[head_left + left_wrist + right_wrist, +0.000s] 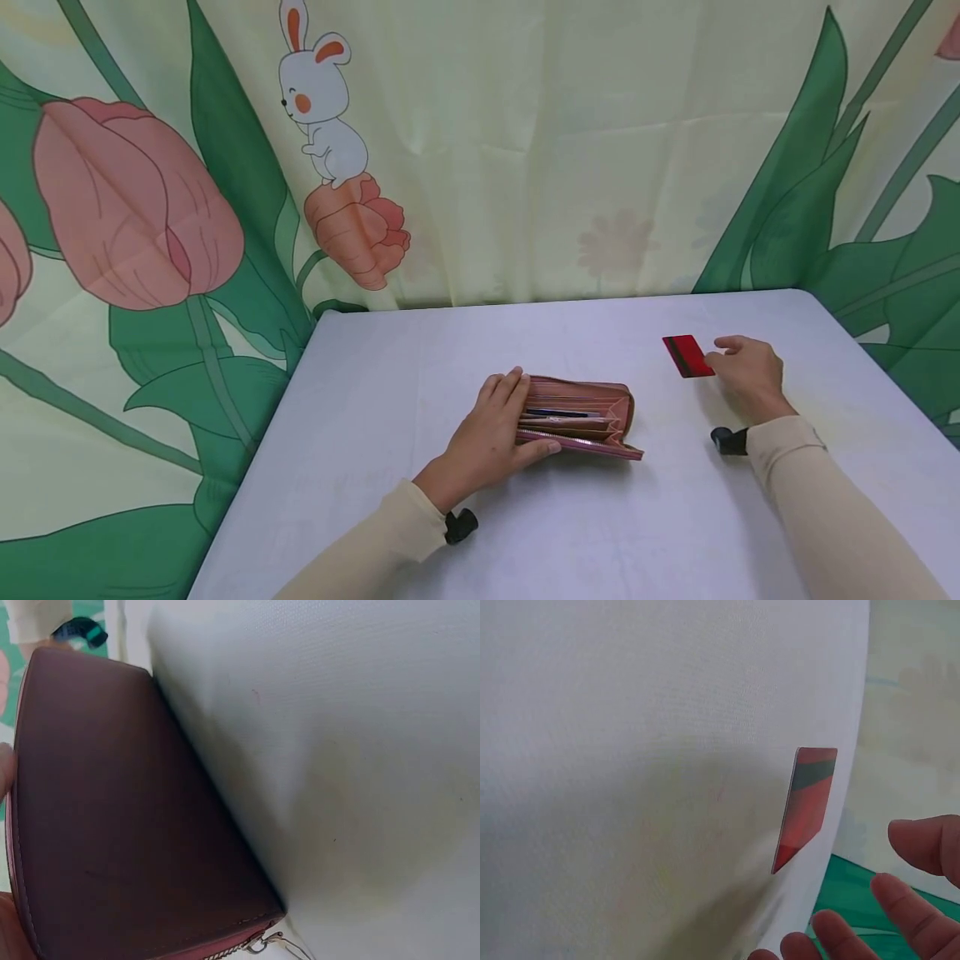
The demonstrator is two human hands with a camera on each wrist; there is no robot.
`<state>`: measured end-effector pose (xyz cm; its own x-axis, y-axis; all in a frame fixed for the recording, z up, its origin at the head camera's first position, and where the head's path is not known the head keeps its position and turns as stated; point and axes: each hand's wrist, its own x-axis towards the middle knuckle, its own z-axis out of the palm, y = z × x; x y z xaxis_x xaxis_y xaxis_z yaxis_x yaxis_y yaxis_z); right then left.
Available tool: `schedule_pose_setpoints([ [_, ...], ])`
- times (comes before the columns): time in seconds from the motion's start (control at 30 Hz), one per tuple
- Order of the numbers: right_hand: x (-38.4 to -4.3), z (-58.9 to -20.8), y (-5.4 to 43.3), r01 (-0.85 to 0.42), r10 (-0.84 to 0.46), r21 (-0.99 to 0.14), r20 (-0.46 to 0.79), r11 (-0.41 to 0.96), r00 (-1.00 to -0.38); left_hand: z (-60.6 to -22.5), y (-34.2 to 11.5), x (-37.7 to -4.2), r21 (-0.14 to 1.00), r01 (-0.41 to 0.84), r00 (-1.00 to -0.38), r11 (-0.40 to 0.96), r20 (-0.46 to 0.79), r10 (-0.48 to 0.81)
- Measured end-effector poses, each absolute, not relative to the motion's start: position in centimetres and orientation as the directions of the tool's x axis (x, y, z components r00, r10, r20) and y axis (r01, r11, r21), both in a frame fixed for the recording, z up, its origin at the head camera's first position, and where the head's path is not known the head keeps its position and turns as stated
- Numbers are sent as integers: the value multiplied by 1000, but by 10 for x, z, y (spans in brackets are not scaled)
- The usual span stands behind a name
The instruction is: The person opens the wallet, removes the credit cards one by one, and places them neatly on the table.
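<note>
A pink zip-around wallet [577, 417] stands unzipped on the white table, its slots and a few inserts showing. My left hand [487, 429] grips its left end, thumb on the near side and fingers over the far side. In the left wrist view, the wallet's dark outer cover [135, 802] fills the left half, and a metal zipper pull [259, 945] hangs at its corner. A red card with a dark stripe [688, 357] lies farther right on the table. Beside it is my right hand [750, 375]; the right wrist view shows thumb and fingers spread, apart from the card [808, 806].
The white table [420, 358] ends at the back against a curtain [525, 167] printed with tulips, leaves and a rabbit on a carrot. Small black devices sit at both wrists.
</note>
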<state>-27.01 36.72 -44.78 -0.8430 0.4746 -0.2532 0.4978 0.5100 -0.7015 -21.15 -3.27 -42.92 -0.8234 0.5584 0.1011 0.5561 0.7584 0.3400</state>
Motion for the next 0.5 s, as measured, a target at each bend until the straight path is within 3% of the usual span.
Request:
schedule_pose_setpoints([
  [0.17, -266, -440, 363, 439, 401, -673, -224, 596, -888, -431, -35, -213, 355, 549, -826, 757, 89, 557],
  [0.5, -256, -423, 337, 195, 236, -591, -9, 782, -972, -430, -36, -214, 310, 557, -825, 771, 98, 557],
])
